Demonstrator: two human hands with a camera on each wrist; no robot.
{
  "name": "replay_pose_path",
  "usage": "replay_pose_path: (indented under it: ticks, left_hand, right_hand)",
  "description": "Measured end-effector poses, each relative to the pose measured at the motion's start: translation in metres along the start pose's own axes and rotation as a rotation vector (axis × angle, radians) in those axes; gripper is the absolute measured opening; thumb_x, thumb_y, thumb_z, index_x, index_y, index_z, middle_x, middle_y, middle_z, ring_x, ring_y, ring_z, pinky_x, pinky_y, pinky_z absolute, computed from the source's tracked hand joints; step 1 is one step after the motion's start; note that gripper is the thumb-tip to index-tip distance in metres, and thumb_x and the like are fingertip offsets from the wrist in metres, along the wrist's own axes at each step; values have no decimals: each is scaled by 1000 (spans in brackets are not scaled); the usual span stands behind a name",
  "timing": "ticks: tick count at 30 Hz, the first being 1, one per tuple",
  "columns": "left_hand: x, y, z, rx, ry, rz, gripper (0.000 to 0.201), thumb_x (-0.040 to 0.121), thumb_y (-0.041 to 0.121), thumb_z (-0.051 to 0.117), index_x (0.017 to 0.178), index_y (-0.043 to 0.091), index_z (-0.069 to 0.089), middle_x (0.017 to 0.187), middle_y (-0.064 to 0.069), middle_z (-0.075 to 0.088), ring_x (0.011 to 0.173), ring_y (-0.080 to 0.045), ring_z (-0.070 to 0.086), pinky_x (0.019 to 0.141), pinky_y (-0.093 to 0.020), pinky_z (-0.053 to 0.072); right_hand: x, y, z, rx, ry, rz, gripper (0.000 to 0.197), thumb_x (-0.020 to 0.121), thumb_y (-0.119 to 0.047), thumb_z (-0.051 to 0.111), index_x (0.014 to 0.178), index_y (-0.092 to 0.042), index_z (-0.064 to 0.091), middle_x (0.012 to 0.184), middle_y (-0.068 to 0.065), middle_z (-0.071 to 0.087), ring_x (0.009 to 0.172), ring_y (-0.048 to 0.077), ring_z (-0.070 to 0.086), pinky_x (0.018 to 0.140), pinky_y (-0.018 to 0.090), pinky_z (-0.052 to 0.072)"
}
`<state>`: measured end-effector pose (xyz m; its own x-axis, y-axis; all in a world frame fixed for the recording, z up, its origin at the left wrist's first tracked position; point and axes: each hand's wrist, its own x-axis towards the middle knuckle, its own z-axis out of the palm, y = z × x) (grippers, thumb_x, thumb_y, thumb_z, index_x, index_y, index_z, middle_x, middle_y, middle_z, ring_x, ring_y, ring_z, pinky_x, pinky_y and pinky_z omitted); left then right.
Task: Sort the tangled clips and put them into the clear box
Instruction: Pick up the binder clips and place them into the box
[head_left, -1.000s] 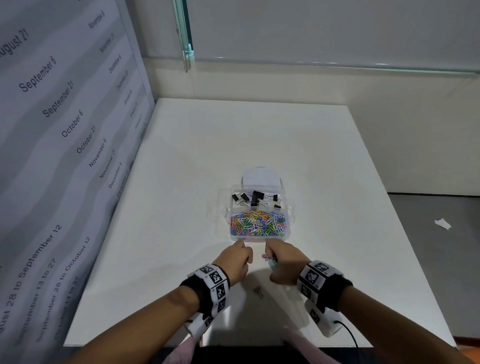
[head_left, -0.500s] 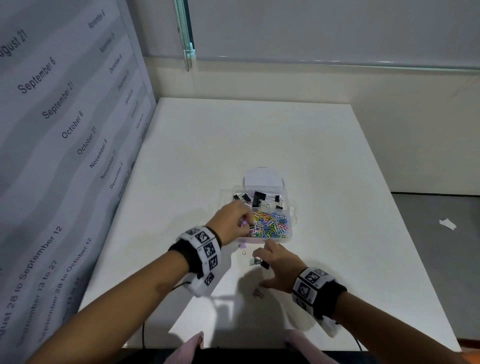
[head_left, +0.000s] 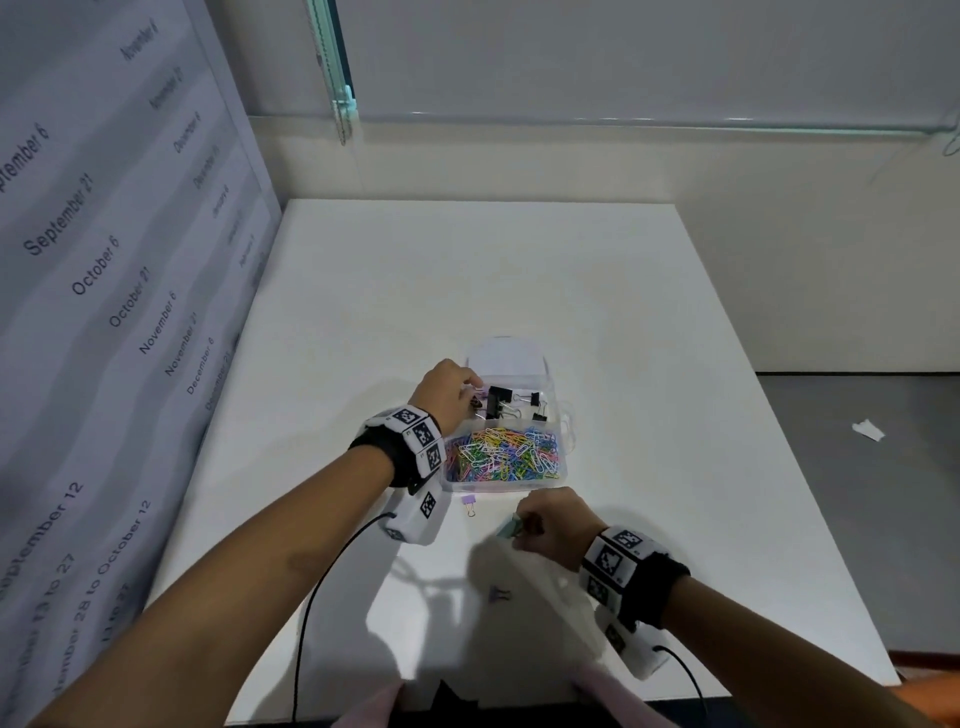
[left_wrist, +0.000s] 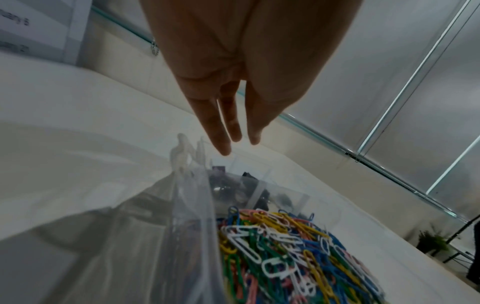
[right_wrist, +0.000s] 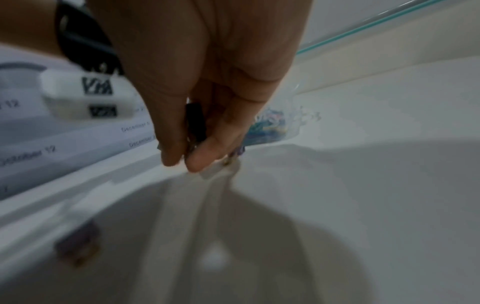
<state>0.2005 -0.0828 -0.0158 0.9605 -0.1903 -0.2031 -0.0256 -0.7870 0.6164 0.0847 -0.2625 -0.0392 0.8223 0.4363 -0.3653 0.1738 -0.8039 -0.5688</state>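
1. Reaching over the far compartment at twelve o'clock, the left hand (head_left: 445, 391) hangs above the black binder clips (head_left: 500, 402), fingers (left_wrist: 218, 131) straight and pressed close, holding nothing.
2. Sitting mid-table, the clear box (head_left: 563, 470) shows its near compartment, at six o'clock of the black clips, heaped with coloured paper clips (head_left: 503, 454).
3. Lying on the white table (head_left: 519, 270) just at seven o'clock of the box, a small purple clip (head_left: 469, 501) rests alone.
4. Further toward six o'clock, another purple clip (head_left: 500, 593) lies in shadow.
5. Over on the right, the right hand (head_left: 556, 527) is curled, thumb and fingers pinching a bundle of clips (head_left: 508, 529) just off the box's near edge; the wrist view shows a black one (right_wrist: 195, 121) among them.
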Motion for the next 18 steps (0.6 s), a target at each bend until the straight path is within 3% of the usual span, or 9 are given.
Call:
replay_pose_path:
  ticks: [3,4,6,8,11,13,15,18]
  left_hand:
    - [-18,-3,-2,-40,28,57,22,93,7,46,103,9,66,109,-11,57,92,-22,58,83,-27,43]
    - [-28,-3,-2,-56,23,89,20,92,8,48,100,10,66,103,-8,57,85,-17,56,80,-25,42]
    - [-49,-4,-1,-71,-41,150,16,90,11,51,95,13,66,94,-1,59,73,-10,52,73,-24,43]
    - [-68,-8,4,-15,-163,210,15,88,12,53,94,15,67,88,1,62,69,-12,54,70,-25,46]
    - [-88,-16,20,123,-291,272,20,87,19,51,99,18,67,96,-2,68,82,-15,60,75,-23,46]
    - [-96,-21,32,171,-321,299,24,88,18,50,106,17,66,107,-3,66,95,-17,59,84,-24,45]
    - [-101,-28,43,226,-346,330,29,89,17,47,113,15,62,116,-4,60,108,-20,55,92,-31,47]
    - [-106,-37,56,328,-311,374,33,91,17,41,121,14,56,126,-5,50,116,-22,50,90,-39,49]
  right_hand:
    - [2,1,-17,58,98,-47,25,67,-13,76,53,-9,55,59,11,63,60,27,53,56,21,31]
    - [4,-1,-26,59,94,-20,28,70,-16,74,52,-12,54,59,8,62,60,23,51,54,20,30]
    - [15,-3,-46,64,116,32,24,73,-18,73,61,-4,58,67,12,66,60,18,48,54,22,32]
    - [28,-5,-65,71,191,59,21,73,-19,74,66,-5,60,68,8,63,57,12,47,52,16,33]
    - [50,-10,-84,97,288,117,11,77,-18,71,78,-8,66,67,-1,59,57,8,48,52,13,33]
    - [65,-11,-94,94,340,149,10,78,-16,70,84,-8,68,71,0,60,64,12,52,54,13,35]
    - [79,-10,-101,57,350,153,10,80,-16,67,85,-7,69,83,8,68,76,19,59,66,21,46]
    - [91,-6,-102,65,340,177,12,83,-11,62,91,-11,70,101,10,71,91,23,64,83,30,52]
